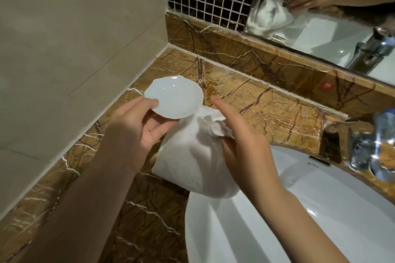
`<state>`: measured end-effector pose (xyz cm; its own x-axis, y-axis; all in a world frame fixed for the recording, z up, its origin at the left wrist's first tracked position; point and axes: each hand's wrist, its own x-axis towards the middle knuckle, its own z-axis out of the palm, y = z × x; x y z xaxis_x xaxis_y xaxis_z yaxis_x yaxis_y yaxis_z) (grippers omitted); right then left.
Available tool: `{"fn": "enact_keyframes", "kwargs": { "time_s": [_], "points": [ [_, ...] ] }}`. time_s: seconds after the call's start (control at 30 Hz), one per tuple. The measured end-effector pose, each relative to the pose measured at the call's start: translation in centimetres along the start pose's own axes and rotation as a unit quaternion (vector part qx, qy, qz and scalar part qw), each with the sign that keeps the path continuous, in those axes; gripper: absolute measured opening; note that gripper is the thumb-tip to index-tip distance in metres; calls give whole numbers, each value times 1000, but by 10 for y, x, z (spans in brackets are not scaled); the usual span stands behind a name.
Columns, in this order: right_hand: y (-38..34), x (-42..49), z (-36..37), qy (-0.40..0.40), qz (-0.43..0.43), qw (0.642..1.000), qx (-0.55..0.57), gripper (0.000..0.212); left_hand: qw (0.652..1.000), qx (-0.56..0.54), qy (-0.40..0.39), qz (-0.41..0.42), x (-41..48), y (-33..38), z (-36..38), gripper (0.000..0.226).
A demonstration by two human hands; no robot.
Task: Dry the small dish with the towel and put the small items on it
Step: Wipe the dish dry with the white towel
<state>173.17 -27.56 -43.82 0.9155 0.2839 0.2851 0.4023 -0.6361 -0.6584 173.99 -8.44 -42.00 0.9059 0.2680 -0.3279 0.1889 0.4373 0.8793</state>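
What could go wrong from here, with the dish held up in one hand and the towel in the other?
1. The left hand pinches the small dish only at its rim, in the air over the marble counter; if wet, it could slip and chip.
2. The towel, bunched in the right hand, hangs over the sink edge and may pick up water there.

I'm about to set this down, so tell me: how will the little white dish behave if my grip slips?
The dish looks like glazed ceramic, so it is probably stiff and breakable on the stone counter. Its glossy surface may be slippery; the left hand pinches only the rim. Being shallow, it should not roll.
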Motion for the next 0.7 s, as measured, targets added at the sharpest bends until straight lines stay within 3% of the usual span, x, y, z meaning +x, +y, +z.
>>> {"fn": "enact_keyframes", "kwargs": {
  "time_s": [0.13, 0.27, 0.43, 0.53, 0.6, 0.7],
  "points": [
    [7, 7, 1, 37, -45, 998, -1, 56, 990, -33, -88, -108, -4, 4, 0, 21],
    [14, 5, 2, 46, -95, 994, 21, 29, 987, -21, -97, -126, 0, 4, 0, 28],
    [16, 7, 3, 43, -67, 993, 85, 20, 991, 72, -106, 23, 0, -3, -1, 22],
    [18, 10, 0, 40, -19, 987, 152, 24, 981, 117, -145, 54, 2, -5, -7, 21],
    [20, 12, -3, 35, -9, 982, 186, 26, 969, 156, -176, 72, 3, -7, -11, 20],
    [22, 15, -6, 26, 0, 978, 207, 29, 930, 253, -206, 167, 5, -12, -14, 23]
  ]
}}
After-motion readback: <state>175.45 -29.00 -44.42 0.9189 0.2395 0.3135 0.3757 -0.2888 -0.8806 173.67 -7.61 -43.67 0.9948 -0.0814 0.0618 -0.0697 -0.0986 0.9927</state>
